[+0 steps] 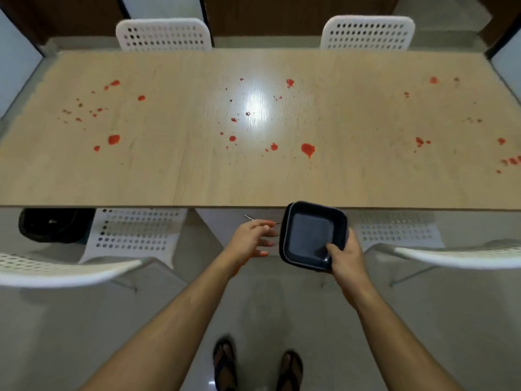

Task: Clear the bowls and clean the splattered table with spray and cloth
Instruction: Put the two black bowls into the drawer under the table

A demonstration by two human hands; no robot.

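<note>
Right hand (348,259) grips stacked dark square bowls (311,235) by the near corner, thumb inside the rim, held off the table's (174,176) near edge. Left hand (251,238) beside them, fingers loose, holding a thin metal utensil (249,217); grip unclear. Red splatters (308,149) across tabletop. White chairs (138,232) flank both sides; black bin (56,224) under left.

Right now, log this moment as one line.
right hand: grips stacked bowls | left hand: open | table: red splatters

bowls (313,237) before table (174,176) (near edge)
</note>
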